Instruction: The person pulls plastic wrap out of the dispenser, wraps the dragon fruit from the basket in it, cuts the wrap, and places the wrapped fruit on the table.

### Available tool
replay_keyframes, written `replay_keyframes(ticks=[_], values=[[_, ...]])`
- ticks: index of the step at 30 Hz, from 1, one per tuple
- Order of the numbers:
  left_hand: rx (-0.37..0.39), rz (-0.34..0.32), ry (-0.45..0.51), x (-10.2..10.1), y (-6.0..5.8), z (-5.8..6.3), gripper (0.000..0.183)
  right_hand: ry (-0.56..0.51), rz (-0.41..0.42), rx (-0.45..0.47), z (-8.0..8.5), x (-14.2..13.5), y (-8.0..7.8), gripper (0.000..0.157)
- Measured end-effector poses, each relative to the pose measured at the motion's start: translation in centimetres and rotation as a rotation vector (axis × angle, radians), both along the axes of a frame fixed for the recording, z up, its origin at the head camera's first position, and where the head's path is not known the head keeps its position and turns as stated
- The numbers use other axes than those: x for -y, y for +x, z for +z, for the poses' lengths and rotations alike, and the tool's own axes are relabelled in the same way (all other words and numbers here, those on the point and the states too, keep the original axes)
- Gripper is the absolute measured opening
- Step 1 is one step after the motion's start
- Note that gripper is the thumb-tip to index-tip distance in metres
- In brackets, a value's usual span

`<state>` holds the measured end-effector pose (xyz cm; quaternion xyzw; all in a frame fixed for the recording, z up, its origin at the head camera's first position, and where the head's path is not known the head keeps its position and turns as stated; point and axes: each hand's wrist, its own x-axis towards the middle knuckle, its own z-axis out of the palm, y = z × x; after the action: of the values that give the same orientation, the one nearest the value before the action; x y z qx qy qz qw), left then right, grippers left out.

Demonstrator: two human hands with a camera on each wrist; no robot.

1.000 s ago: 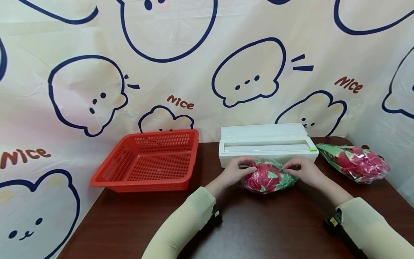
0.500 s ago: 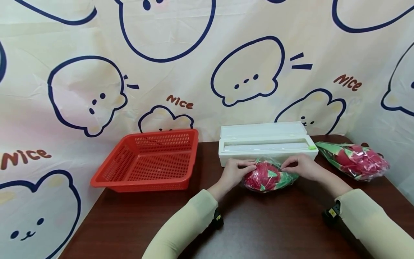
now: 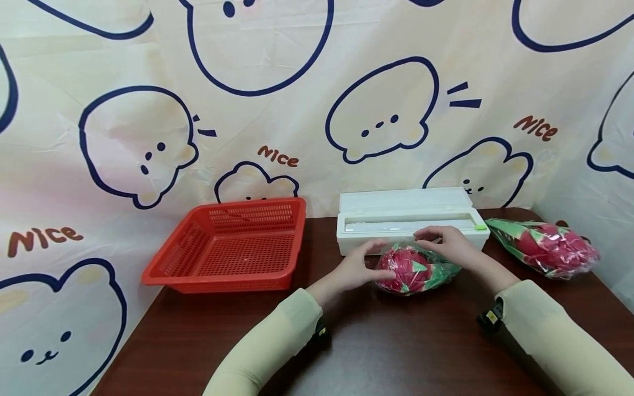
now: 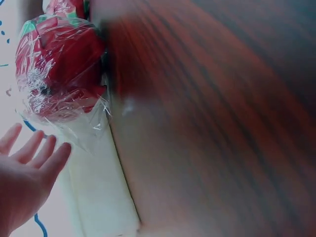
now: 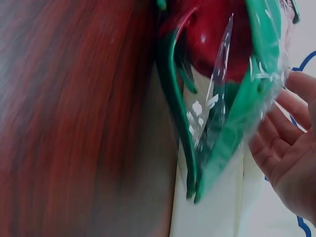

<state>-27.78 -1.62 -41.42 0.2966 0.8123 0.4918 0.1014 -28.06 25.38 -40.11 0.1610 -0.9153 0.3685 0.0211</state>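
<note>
A red dragon fruit with green scales, wrapped in clear film [image 3: 406, 269], lies on the table in the head view between both hands. My left hand [image 3: 354, 269] is at its left end, thumb and fingers spread apart. In the left wrist view, the left fingertips [image 4: 61, 153] stand a little short of the film's loose, crinkled end. My right hand [image 3: 446, 245] is over the fruit's upper right side, fingers loosely bent. Seen from the right wrist, the right fingers [image 5: 269, 140] lie beside the long green leaves under the film, not closed around them.
Behind the fruit stands a long white cling film box [image 3: 406, 201] with its lid raised and a roll inside. Another wrapped dragon fruit [image 3: 552, 250] lies at the right. A red plastic basket [image 3: 218, 285] sits at the left on the dark wooden table [image 3: 396, 352].
Both hands have let go of the film on the fruit. The left fingers have spread, and the right hand has moved up and left over the fruit. The fruit stays nearly in place.
</note>
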Motion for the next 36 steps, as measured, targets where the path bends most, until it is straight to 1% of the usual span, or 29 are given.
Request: replay_keyframes(ticks=[3, 5, 10, 13, 18, 20, 22, 27, 30, 33, 36], values=[[-0.012, -0.059, -0.062, 0.0, 0.2, -0.3, 0.081, 0.002, -0.001, -0.007, 0.0, 0.7, -0.3, 0.033], [-0.019, -0.082, -0.073, 0.0, 0.3, -0.6, 0.084, 0.008, -0.005, -0.018, 0.1, 1.0, -0.4, 0.029], [-0.056, -0.075, -0.074, -0.2, 0.4, -1.1, 0.079, 0.003, -0.011, -0.049, 0.0, 1.2, -0.2, 0.016], [-0.077, -0.065, -0.075, -0.2, 0.4, -1.2, 0.077, -0.01, -0.005, -0.072, -0.2, 1.1, 0.3, 0.013], [-0.094, -0.066, -0.073, -0.1, 0.4, -1.0, 0.077, -0.027, 0.03, -0.098, -0.4, 0.9, 1.2, 0.016], [-0.094, -0.078, -0.072, -0.1, 0.4, -0.9, 0.079, -0.024, 0.052, -0.099, -0.4, 0.8, 1.6, 0.019], [-0.1, -0.097, -0.086, 0.0, 0.2, -0.8, 0.081, 0.005, 0.081, -0.116, -0.5, 0.7, 2.0, 0.022], [-0.136, -0.16, -0.153, -0.1, -0.5, -0.1, 0.088, 0.105, 0.167, -0.231, -0.6, 0.4, 2.7, 0.03], [-0.144, -0.189, -0.178, -0.2, -1.0, 0.2, 0.087, 0.131, 0.193, -0.284, -0.6, 0.6, 2.9, 0.032], [-0.133, -0.196, -0.189, -0.2, -1.1, 0.3, 0.086, 0.15, 0.199, -0.295, -0.6, 0.8, 3.0, 0.032], [-0.118, -0.19, -0.182, -0.1, -1.1, 0.2, 0.085, 0.153, 0.188, -0.272, -0.5, 1.0, 3.0, 0.031]])
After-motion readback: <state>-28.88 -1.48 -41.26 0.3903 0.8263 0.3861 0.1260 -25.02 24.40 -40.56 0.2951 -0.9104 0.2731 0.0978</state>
